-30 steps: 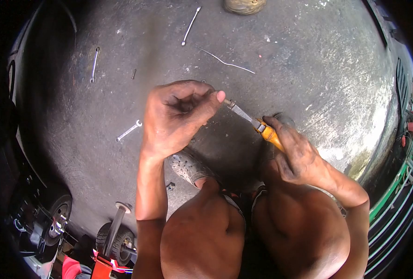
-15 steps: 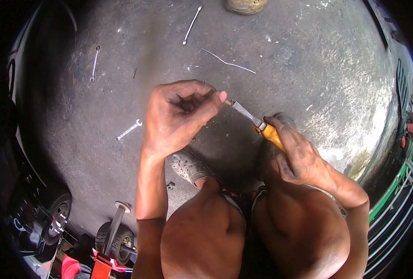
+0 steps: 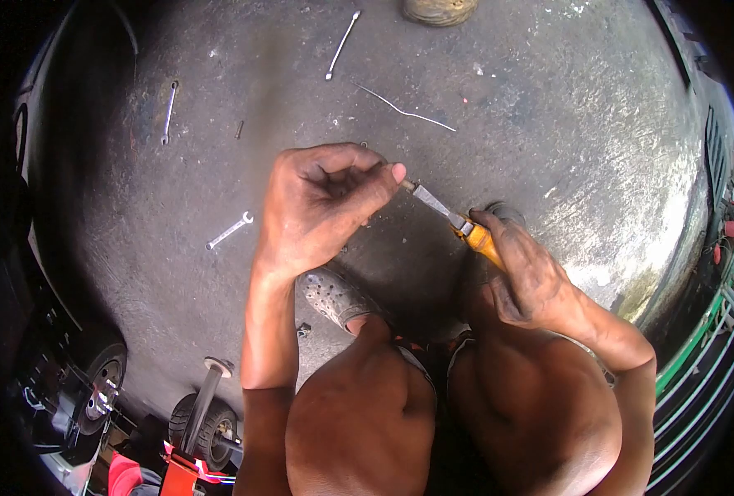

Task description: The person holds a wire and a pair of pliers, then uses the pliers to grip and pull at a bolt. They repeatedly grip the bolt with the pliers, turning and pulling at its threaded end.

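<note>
In my right hand (image 3: pixel 528 269) is a pair of long-nose pliers (image 3: pixel 441 207) with yellow handles, pointing up and left. Their jaws meet a small dark metal piece (image 3: pixel 409 185), perhaps a bolt or pin. Thumb and fingers of my left hand (image 3: pixel 326 194) pinch the other end of that piece, which they mostly hide. Both hands are above the floor, in front of my knees. A shoe with holes (image 3: pixel 334 298) shows beneath my left wrist.
Three wrenches lie on the concrete floor: one (image 3: pixel 343 45) at the top, another (image 3: pixel 169 112) at upper left, a third (image 3: pixel 230 231) left of my hand. A bent wire (image 3: pixel 404 110) lies ahead. Small wheels (image 3: pixel 218 438) stand at lower left; green metal bars (image 3: pixel 706 364) are at right.
Almost nothing differs. My hands, the pliers and the small metal piece keep nearly the same place, with only a very slight shift.
</note>
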Motion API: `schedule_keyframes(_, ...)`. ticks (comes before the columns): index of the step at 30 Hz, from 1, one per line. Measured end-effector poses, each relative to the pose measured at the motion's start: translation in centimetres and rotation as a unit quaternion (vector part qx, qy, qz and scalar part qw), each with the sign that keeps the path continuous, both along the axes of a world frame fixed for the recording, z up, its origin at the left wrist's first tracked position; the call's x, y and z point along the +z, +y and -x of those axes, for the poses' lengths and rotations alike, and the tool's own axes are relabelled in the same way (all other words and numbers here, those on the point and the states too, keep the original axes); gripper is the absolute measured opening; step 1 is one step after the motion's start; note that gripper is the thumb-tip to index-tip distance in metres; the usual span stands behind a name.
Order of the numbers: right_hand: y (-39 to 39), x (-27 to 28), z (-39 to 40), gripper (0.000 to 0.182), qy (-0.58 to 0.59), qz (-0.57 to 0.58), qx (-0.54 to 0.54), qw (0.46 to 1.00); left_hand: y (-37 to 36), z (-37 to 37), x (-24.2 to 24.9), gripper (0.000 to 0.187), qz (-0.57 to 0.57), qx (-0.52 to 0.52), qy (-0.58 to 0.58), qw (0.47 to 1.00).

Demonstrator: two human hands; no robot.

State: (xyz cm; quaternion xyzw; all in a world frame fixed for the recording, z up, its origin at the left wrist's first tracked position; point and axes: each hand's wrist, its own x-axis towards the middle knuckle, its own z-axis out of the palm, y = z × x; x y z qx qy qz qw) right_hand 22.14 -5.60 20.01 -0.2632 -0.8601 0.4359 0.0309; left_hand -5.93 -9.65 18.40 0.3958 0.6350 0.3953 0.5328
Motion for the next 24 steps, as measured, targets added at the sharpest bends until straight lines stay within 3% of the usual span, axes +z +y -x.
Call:
schedule_keyframes(13, -0.1, -0.1, 0.1, 0.071, 0.001, -0.016, 0.001, 1.0, 0.0, 0.1, -0.2, 0.013, -0.002, 0.008, -0.01, 1.0)
schedule_keyframes(16, -0.1, 0.5, 0.3, 0.064, -0.012, 0.13, -0.076, 0.988, -0.1, -0.3, -0.5, 0.014, 0.009, 0.013, -0.034, 0.999)
schedule_keyframes(20, -0.4, 0.2, -0.8, 0.055, -0.049, 0.217, -0.092, 0.971, -0.6, 0.2, -0.6, 0.014, 0.03, -0.011, -0.044, 0.999)
schedule_keyframes(23, -0.5, -0.9, -0.7, 0.049, -0.054, 0.278, -0.108, 0.953, -0.5, 0.6, -1.1, 0.018, -0.007, -0.059, 0.032, 0.998)
schedule_keyframes(24, -0.3, -0.7, 0.0, 0.048, -0.045, 0.309, -0.124, 0.942, -0.2, 0.5, -0.4, 0.02, 0.039, -0.043, -0.016, 0.998)
